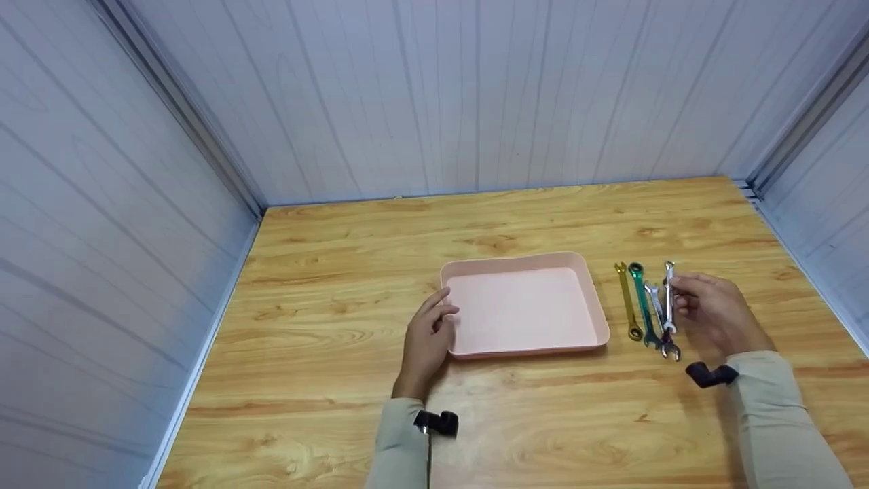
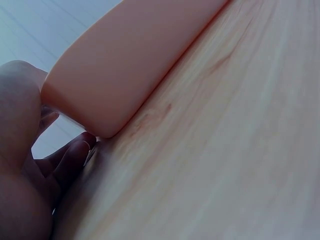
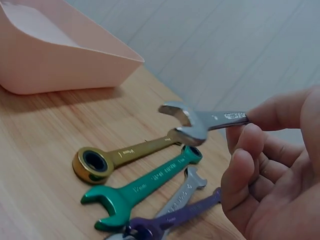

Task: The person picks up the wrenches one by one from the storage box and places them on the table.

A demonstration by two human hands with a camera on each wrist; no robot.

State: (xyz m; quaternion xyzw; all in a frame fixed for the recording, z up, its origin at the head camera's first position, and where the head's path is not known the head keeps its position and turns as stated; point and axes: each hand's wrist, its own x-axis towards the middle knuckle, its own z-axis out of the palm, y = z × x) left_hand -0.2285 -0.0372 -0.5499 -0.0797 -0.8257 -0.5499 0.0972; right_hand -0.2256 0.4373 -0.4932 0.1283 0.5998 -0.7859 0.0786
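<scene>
My right hand [image 1: 719, 312] pinches a silver combination wrench [image 3: 192, 122] between thumb and fingers, its open-end jaw pointing away from the palm. The wrench is raised over a group of wrenches on the table. Among these are a gold ratchet wrench [image 3: 135, 154], a green one [image 3: 145, 187] marked 12mm, a small silver one [image 3: 182, 195] and a purple one [image 3: 187, 215] lying across it. My left hand [image 1: 426, 343] grips the left side of a shallow pink tray [image 1: 523, 305], fingers over the rim and thumb low by the outer wall. Nothing lies in the tray.
The wood-grain table [image 1: 326, 326] carries the tray near its middle, the wrenches close to the tray's right. Pale panel walls [image 1: 475, 102] rise behind the table and on both sides.
</scene>
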